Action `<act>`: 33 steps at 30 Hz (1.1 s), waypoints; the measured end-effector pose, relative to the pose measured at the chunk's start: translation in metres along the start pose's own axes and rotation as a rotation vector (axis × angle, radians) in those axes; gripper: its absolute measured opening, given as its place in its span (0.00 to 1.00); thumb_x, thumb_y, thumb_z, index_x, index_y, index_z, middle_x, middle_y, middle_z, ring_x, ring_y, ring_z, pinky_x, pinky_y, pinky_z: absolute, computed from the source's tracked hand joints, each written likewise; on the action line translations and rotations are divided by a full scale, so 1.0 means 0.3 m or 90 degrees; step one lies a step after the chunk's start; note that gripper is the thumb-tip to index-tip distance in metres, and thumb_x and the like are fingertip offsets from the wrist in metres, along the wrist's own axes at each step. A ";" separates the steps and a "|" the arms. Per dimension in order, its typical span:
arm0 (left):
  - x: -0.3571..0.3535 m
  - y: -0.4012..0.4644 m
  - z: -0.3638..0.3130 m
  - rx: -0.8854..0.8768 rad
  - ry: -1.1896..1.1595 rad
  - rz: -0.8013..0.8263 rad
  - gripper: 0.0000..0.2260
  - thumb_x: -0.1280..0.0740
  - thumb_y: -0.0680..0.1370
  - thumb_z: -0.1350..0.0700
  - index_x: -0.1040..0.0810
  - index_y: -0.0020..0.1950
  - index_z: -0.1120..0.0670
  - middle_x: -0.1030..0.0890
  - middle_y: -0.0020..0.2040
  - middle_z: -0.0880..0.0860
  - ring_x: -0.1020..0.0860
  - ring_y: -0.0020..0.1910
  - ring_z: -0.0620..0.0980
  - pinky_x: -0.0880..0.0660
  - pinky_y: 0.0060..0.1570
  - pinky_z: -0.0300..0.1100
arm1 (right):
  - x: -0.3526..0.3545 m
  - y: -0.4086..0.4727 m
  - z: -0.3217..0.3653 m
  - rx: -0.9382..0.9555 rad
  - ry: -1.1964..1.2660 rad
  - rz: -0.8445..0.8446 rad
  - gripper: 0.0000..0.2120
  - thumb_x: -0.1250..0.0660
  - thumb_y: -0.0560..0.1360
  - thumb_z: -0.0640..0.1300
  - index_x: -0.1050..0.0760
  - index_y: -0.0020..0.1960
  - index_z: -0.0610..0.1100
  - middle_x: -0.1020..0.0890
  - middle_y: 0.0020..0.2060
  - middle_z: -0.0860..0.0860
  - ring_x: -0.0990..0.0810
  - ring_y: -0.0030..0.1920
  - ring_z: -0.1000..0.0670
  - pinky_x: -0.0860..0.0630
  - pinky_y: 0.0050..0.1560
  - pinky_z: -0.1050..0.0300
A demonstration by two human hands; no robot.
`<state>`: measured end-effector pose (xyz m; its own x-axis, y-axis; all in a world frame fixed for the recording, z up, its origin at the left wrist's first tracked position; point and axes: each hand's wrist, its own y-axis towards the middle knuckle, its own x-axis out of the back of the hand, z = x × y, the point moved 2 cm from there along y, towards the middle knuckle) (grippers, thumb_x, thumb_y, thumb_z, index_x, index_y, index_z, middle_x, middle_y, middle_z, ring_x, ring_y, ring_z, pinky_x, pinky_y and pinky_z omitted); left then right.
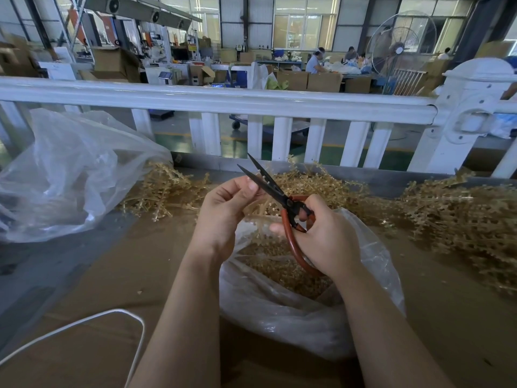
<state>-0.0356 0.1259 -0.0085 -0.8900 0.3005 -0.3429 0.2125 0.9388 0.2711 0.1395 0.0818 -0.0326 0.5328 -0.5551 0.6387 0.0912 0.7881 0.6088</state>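
Plastic bag (279, 317) — golden bits (279, 271) inside (scissors (288, 203) above).

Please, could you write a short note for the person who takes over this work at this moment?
Right hand grips the red-handled scissors, blades open.
Left hand pinches a small golden sprig between the blades.
Done: many cut bits lie in the open bag below the hands.
Left: cut this sprig, then the golden branches piled behind and at the right.
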 end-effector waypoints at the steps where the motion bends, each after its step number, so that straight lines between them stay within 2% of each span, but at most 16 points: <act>1: 0.000 0.001 -0.001 -0.004 0.009 -0.001 0.06 0.32 0.76 0.58 0.18 0.48 0.60 0.18 0.45 0.57 0.20 0.43 0.49 0.22 0.46 0.38 | 0.000 -0.001 0.001 0.003 -0.003 0.001 0.29 0.38 0.64 0.78 0.33 0.42 0.51 0.26 0.28 0.59 0.27 0.27 0.62 0.34 0.26 0.68; 5: 0.002 0.001 -0.002 -0.005 0.023 -0.018 0.04 0.34 0.77 0.62 0.20 0.45 0.59 0.19 0.38 0.55 0.21 0.38 0.47 0.22 0.42 0.36 | 0.000 -0.002 0.003 0.015 -0.013 0.012 0.28 0.36 0.65 0.77 0.33 0.42 0.52 0.28 0.28 0.61 0.28 0.26 0.63 0.38 0.26 0.71; 8: -0.002 0.003 0.003 -0.004 0.030 -0.026 0.06 0.35 0.79 0.64 0.21 0.44 0.59 0.20 0.36 0.54 0.21 0.36 0.46 0.22 0.42 0.36 | -0.003 -0.004 0.002 0.014 -0.009 0.015 0.26 0.33 0.65 0.75 0.34 0.42 0.53 0.29 0.27 0.61 0.30 0.25 0.63 0.34 0.25 0.69; 13: -0.010 0.005 0.002 -0.026 0.051 -0.036 0.07 0.35 0.79 0.64 0.20 0.44 0.58 0.20 0.38 0.53 0.23 0.37 0.46 0.24 0.43 0.35 | -0.003 -0.003 -0.001 0.006 -0.021 0.022 0.27 0.33 0.65 0.75 0.34 0.41 0.52 0.28 0.27 0.60 0.28 0.26 0.62 0.38 0.26 0.71; 17: -0.010 0.007 0.003 -0.020 0.067 -0.033 0.08 0.36 0.80 0.64 0.20 0.45 0.58 0.21 0.39 0.55 0.23 0.39 0.47 0.24 0.44 0.36 | -0.001 -0.002 0.000 -0.001 -0.027 0.023 0.29 0.38 0.64 0.78 0.34 0.41 0.52 0.28 0.26 0.59 0.28 0.26 0.62 0.39 0.25 0.70; 22: -0.013 0.011 0.009 -0.019 0.084 -0.023 0.04 0.36 0.79 0.66 0.23 0.51 0.65 0.22 0.39 0.56 0.25 0.39 0.48 0.26 0.47 0.38 | 0.005 0.001 0.007 -0.002 -0.025 0.005 0.29 0.40 0.64 0.79 0.34 0.42 0.53 0.28 0.26 0.60 0.29 0.25 0.63 0.42 0.26 0.71; 27: -0.013 0.011 0.008 -0.024 0.093 -0.014 0.04 0.36 0.79 0.66 0.23 0.51 0.64 0.22 0.38 0.53 0.25 0.38 0.46 0.26 0.43 0.34 | 0.003 0.004 0.006 -0.001 -0.039 -0.003 0.28 0.36 0.65 0.76 0.34 0.43 0.52 0.29 0.27 0.61 0.29 0.26 0.64 0.40 0.26 0.68; 33: -0.009 0.012 0.016 -0.023 0.097 -0.026 0.06 0.36 0.79 0.67 0.23 0.53 0.68 0.21 0.40 0.57 0.24 0.39 0.47 0.25 0.46 0.36 | 0.012 -0.001 0.018 0.014 -0.026 -0.021 0.30 0.41 0.64 0.79 0.34 0.41 0.52 0.30 0.26 0.61 0.30 0.25 0.63 0.40 0.26 0.68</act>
<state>-0.0306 0.1294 -0.0108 -0.9493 0.2300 -0.2144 0.1624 0.9425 0.2922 0.1369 0.0782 -0.0281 0.4954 -0.5910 0.6366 0.0889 0.7635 0.6396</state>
